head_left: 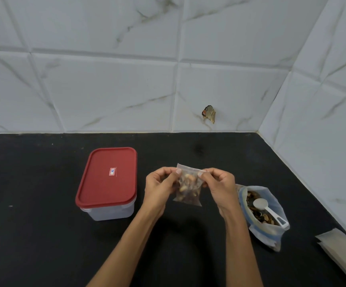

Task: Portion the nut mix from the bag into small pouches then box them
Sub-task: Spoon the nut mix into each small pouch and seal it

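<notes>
A person holds a small clear pouch (187,188) of nut mix above a black counter (33,235), the left hand (159,184) and the right hand (218,183) each pinching a top corner of its mouth between thumb and fingertips, so the seal strip runs side to side between them and the filled body hangs below. The pouch appears ready to be pressed closed along that strip, both hands equally near it. The box (107,183), a clear tub with its red lid (108,176) seated on top, stands to the left of the pouch and nearer the left hand; the lid would seemingly have to come off before any pouch goes in. To the right of the pouch, just beside the right forearm, the large zip bag (269,233) of nuts lies open with a white scoop (268,210) resting in it. Further right of the pouch, at the counter's edge, lies a pale flat stack (341,249), perhaps spare pouches, though that cannot be told. Nothing lies between pouch and box.
</notes>
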Demonstrator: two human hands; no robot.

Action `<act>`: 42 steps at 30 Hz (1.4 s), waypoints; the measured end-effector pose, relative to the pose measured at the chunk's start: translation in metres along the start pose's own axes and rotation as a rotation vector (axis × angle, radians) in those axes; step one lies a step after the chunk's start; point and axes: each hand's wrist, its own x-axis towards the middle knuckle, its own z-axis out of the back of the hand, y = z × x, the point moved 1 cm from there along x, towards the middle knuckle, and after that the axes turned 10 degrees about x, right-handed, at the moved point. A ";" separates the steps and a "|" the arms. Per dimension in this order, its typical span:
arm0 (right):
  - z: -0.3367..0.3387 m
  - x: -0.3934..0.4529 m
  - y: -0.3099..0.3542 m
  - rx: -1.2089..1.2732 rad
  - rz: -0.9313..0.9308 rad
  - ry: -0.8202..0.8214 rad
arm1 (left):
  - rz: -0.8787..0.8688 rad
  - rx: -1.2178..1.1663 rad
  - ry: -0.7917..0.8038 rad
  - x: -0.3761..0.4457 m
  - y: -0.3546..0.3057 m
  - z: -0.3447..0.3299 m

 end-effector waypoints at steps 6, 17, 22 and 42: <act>-0.002 0.006 -0.006 -0.028 -0.015 0.018 | -0.022 -0.022 0.004 -0.001 -0.001 0.000; -0.017 0.011 -0.010 -0.076 -0.071 0.144 | -0.067 0.106 -0.081 0.000 0.007 0.002; -0.020 0.017 -0.011 -0.092 -0.066 0.129 | -0.024 0.100 -0.085 0.006 0.006 0.001; -0.029 0.054 0.006 -0.160 -0.105 0.092 | 0.066 0.092 -0.129 0.041 -0.012 -0.011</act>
